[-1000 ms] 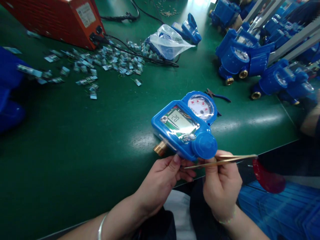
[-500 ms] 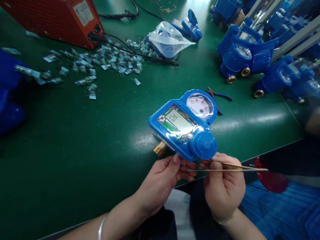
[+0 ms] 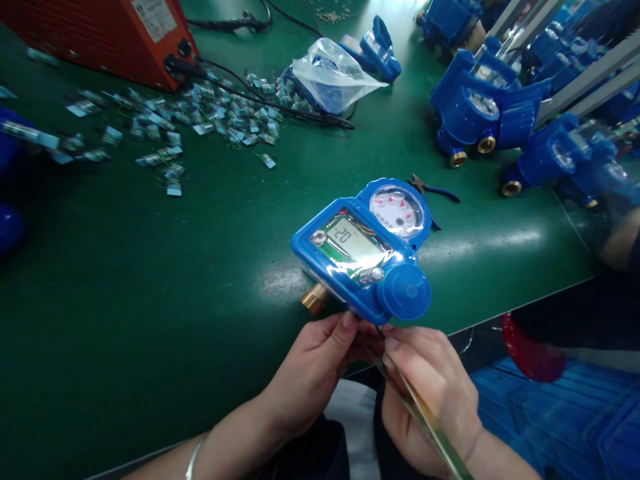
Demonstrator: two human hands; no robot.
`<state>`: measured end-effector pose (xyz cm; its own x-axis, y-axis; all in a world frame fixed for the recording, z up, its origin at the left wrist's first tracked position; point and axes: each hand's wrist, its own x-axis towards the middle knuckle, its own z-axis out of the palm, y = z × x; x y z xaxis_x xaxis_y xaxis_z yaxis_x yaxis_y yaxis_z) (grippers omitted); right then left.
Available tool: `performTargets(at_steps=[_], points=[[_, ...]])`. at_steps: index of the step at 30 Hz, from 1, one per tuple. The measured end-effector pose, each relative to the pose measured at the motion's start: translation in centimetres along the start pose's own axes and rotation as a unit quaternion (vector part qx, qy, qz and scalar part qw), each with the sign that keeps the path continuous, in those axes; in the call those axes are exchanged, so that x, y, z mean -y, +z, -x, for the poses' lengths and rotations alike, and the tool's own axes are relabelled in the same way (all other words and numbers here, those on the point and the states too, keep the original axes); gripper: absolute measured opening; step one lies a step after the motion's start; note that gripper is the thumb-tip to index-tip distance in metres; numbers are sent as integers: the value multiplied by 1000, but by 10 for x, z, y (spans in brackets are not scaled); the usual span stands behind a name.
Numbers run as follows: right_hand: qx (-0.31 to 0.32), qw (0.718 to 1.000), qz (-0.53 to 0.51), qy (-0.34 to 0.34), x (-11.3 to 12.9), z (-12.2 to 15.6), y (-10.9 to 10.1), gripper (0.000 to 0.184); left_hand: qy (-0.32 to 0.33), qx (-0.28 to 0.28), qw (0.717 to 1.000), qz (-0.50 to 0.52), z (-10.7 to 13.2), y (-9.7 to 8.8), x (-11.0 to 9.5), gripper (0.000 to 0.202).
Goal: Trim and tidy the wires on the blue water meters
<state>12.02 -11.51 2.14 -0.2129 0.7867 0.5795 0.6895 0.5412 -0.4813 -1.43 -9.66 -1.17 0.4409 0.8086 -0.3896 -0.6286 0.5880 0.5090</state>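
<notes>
A blue water meter (image 3: 325, 263) with a display reading 20, a round dial and a brass fitting sits tilted at the table's near edge. My left hand (image 3: 313, 360) grips its lower edge, thumb at the rim and fingers curled underneath, partly hidden. In my right hand (image 3: 430, 387) is a pair of metal tweezers (image 3: 417, 403), pinched between thumb and fingers. Their tips point up to the meter's underside, close to my left fingers; what they touch there is hidden.
Beyond the meter lie blue-handled cutting pliers (image 3: 440, 193). Small electronic parts (image 3: 215, 110) are heaped by a red machine (image 3: 100, 40) and its cables. A plastic bag (image 3: 333, 73) is at the back. More blue meters (image 3: 467, 100) stand right, near another person's arm (image 3: 620, 243).
The tweezers have swung from lying sideways with their arms apart to pointing up under the meter. My right hand has moved left, closer to my left hand. The meter stays put.
</notes>
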Motion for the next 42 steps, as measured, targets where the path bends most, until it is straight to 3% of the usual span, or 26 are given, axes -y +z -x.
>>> performTargets(at_steps=[4,9,14,18,22,25,27,31,37,40,42], points=[[11,1000,-8,16,0,-4,1,21,-3,13,1000,-2,0,-1,1,27],[-28,997,-41,55,-7,-4,5,17,-6,19,1000,1,0,2,1,31],[-40,975,-125,178,-20,1,7,11,19,-14,1000,2,1,7,-1,31],[-46,896,-314,311,-30,3,14,7,16,-22,1000,2,0,7,-1,31],[-56,803,-469,364,-34,2,22,9,21,-25,999,6,-1,6,0,33],[-63,762,-524,376,-34,1,26,7,17,-27,999,7,-2,5,2,32],[-56,750,-540,379,-34,2,26,5,13,-23,1000,6,-1,4,4,31],[-57,773,-520,359,-34,7,23,6,0,-28,1000,4,-1,3,4,32],[-128,896,-344,248,-29,13,20,9,5,-24,1000,17,-1,4,2,31],[-135,930,-289,179,-26,12,19,14,7,-19,1000,18,-1,4,2,30],[-125,938,-272,173,-25,12,17,14,6,-16,1000,19,-1,4,2,30]])
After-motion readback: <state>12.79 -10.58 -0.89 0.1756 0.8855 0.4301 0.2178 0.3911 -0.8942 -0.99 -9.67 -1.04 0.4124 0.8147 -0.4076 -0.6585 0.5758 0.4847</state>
